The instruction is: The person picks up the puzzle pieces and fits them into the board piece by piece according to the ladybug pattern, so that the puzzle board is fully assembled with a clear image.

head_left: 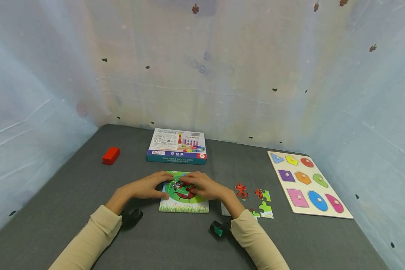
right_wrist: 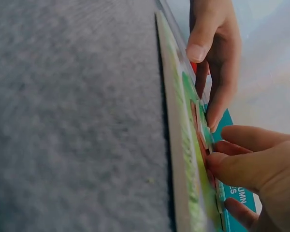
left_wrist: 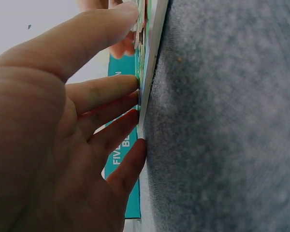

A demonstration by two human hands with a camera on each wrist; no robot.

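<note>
A square jigsaw puzzle board (head_left: 183, 207) with a ladybug picture lies on the grey table in the head view. My left hand (head_left: 148, 186) rests at its left side, fingertips on the upper left and thumb on the picture's left. In the left wrist view the fingers (left_wrist: 104, 92) are fairly straight along the board's edge. Over the ladybug, my right hand (head_left: 206, 186) touches the picture with thumb and fingertips. The right wrist view shows red puzzle pieces (right_wrist: 197, 118) under those fingertips, their edges slightly raised. Part of the ladybug is hidden by the right hand.
Loose puzzle pieces (head_left: 241, 191) lie right of the board, some partly behind my right forearm. Farther right is a wooden shape board (head_left: 303, 187). A flat toy box (head_left: 176, 153) stands behind the puzzle, and a red block (head_left: 111, 155) sits at back left.
</note>
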